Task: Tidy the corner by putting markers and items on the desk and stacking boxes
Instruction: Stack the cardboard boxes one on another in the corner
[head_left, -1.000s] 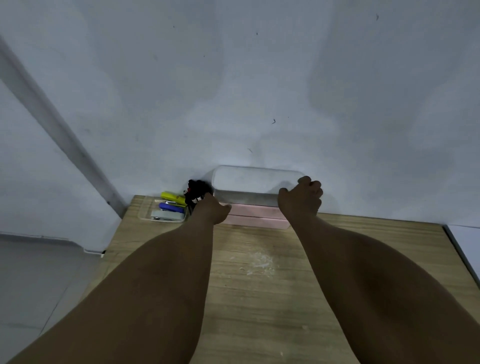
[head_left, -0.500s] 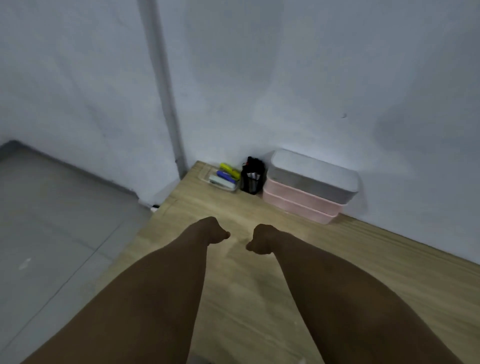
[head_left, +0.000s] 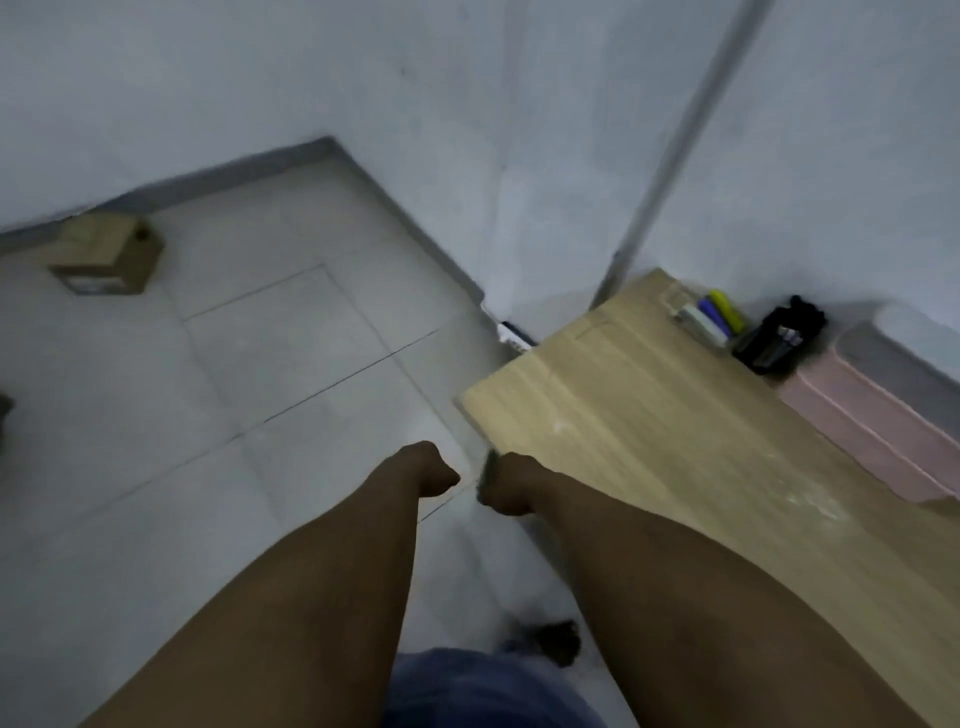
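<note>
The wooden desk (head_left: 649, 441) fills the right side. Against the wall at its far end lie yellow, blue and white markers (head_left: 711, 317) in a clear tray, with a black holder (head_left: 774, 338) beside them. To the right of the holder, a grey box (head_left: 904, 353) sits on stacked pink boxes (head_left: 872, 421). A cardboard box (head_left: 104, 254) stands on the floor by the far wall. My left hand (head_left: 431, 470) hangs over the floor and my right hand (head_left: 501, 486) over the desk's near corner. Both have loosely curled fingers and hold nothing.
Grey floor tiles (head_left: 260, 389) spread across the left. A dark object (head_left: 4, 410) shows at the left edge. A pipe (head_left: 670, 145) runs down the wall behind the desk. A dark foot or shoe (head_left: 558, 636) is below my arms.
My hands left the grey box on the pink boxes and drew back empty. My view swung left, bringing the floor and cardboard box into sight.
</note>
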